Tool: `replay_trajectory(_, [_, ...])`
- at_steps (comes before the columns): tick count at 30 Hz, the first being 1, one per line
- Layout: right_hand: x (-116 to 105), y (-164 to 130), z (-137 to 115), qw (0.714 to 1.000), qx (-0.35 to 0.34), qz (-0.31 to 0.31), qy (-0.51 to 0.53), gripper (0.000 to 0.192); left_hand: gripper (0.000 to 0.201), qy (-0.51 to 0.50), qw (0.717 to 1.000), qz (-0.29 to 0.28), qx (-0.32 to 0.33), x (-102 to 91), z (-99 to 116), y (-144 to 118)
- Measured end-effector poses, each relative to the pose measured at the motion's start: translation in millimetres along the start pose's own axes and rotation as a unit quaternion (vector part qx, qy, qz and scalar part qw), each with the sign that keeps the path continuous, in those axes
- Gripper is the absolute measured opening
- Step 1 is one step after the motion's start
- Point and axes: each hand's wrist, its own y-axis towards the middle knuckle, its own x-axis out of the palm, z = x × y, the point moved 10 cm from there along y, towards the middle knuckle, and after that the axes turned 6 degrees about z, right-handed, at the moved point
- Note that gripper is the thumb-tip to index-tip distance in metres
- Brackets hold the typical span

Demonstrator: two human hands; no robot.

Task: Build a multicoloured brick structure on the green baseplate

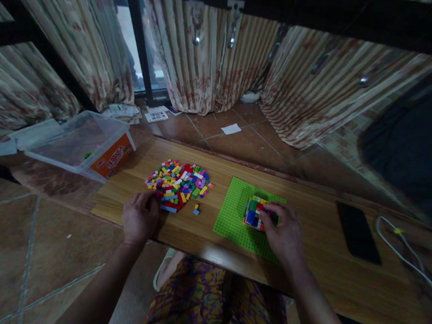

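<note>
- Two hands work at the near edge of one low wooden table (229, 264), seen from above; the person's patterned garment (203, 302) fills the foreground.
- Left hand (140, 218): rests knuckles-up at the near rim of the loose bricks, fingers curled toward them; whether a brick is pinched underneath cannot be told.
- Right hand (284, 233): fingertips pressed onto the top and right side of the block build, holding it down on the plate.
- One block build (255, 212): a small multicoloured stack, several layers high, standing on the plate's middle-right. Judged partly built, since most bricks are unused.
- One green baseplate (233, 219): lies flat on the table right of the pile, largely bare.
- Two stray bricks (195, 210): lie between pile and plate.
- One pile of loose bricks (178, 181): many dozens, too small to count, on the table's left.
- One dark phone (358, 232) and one white cable (405, 249): on the table's right, well apart from the plate.
- One clear plastic tub (81, 142): tipped over at the far left corner, nearly emptied.
- Beyond: tiled floor (240, 139) with one scrap of paper (231, 128), then striped curtains (210, 55).
</note>
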Motion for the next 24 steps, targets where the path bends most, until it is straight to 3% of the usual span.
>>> replay_trajectory(7, [5, -5, -1, 1.0, -0.008, -0.006, 0.0, 0.036, 0.026, 0.004, 1.0, 0.002, -0.003, -0.3, 0, 0])
replay_trajectory(24, [5, -3, 17, 0.996, 0.079, 0.039, 0.027, 0.032, 0.027, -0.002, 1.0, 0.002, -0.004, -2.0, 1, 0])
